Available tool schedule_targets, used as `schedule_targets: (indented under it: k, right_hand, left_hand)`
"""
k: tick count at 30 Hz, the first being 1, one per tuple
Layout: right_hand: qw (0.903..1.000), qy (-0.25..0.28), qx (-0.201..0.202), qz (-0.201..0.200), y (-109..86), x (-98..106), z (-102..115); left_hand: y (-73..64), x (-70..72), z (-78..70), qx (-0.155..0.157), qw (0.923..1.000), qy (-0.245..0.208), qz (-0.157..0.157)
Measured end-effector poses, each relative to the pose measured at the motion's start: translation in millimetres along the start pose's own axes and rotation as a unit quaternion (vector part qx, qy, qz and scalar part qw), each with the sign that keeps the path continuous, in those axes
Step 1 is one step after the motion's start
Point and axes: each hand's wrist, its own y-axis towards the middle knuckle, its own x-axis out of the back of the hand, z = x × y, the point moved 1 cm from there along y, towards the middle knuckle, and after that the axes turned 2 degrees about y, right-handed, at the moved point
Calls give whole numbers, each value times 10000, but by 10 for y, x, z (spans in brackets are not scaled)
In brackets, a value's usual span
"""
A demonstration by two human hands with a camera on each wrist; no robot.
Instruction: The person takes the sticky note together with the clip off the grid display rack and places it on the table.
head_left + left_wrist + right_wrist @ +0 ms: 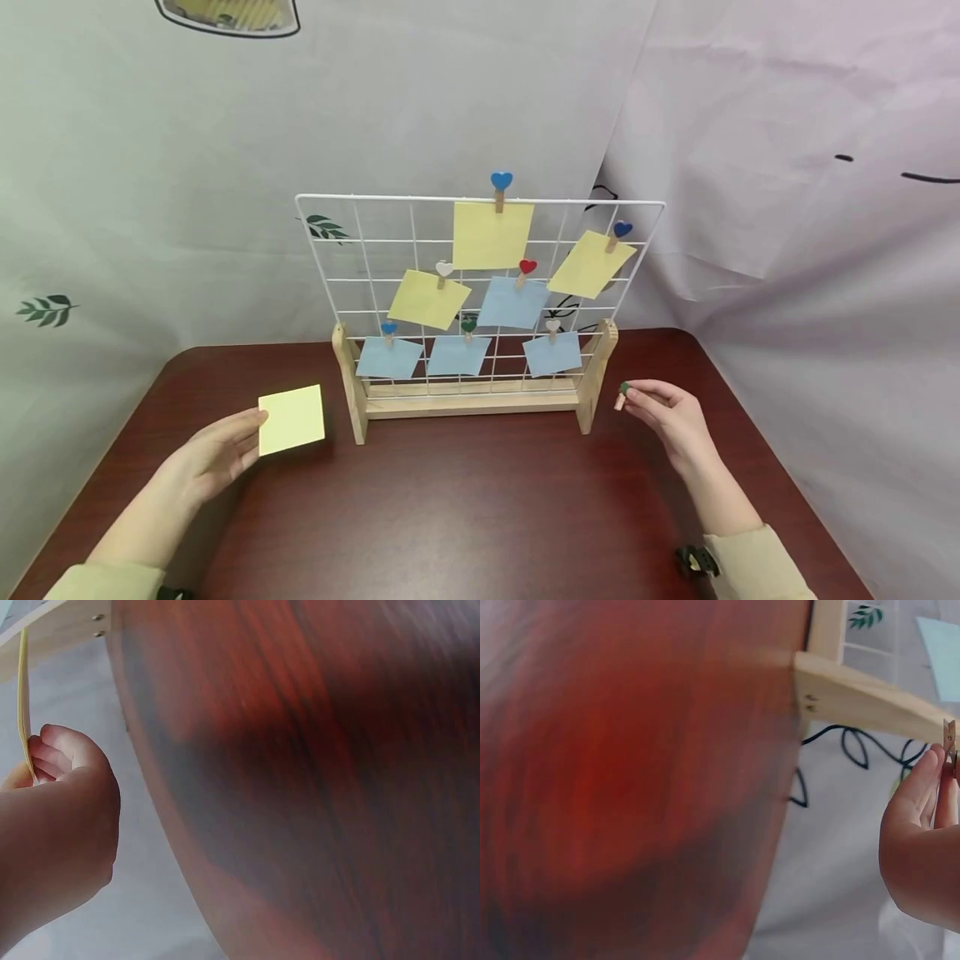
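Observation:
In the head view my left hand (217, 450) pinches a square yellow sticky note (292, 420) by its near edge, left of the rack. The left wrist view shows that sticky note (24, 697) edge-on between thumb and fingers. My right hand (672, 417) pinches a small wooden clothespin (621, 397) with a green top, beyond the rack's right foot. Its wooden legs point out past the fingertips in the right wrist view, where the clothespin (949, 737) sits at the frame's edge. Between the hands stands a white wire grid rack (480, 199) on a wooden base (472, 403).
Yellow notes (491, 237) and blue notes (459, 356) hang on the grid from clothespins with heart tops in blue, white, red and green. The rack stands toward the back of a dark red wooden table (465, 508). Behind it hangs a pale cloth (465, 100).

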Motion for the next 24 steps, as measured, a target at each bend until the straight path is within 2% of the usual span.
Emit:
schedule_targets:
  k: [3, 7, 12, 15, 18, 24]
  right_hand:
    - [9996, -191, -170, -92, 18, 66, -43]
    - [9975, -552, -421, -112, 66, 141, -85]
    - [9884, -1350, -698, -65, 163, 209, -145]
    - [9791, -1856, -831, 60, 213, 232, -183]
    - [9730, -2108, -928, 176, 250, 245, -218]
    - [9670, -2264, -1115, 344, 301, 284, -282]
  left_hand:
    - [18, 13, -7, 150, 9976, 620, -270]
    - [57, 15, -21, 216, 9904, 1323, -328]
    - [117, -16, -20, 226, 9855, 1648, -330]
    - [142, -41, -27, 205, 9790, 1961, -525]
    - [160, -55, -49, 258, 9652, 2479, -788]
    - [203, -57, -95, 417, 9237, 3607, -1225]
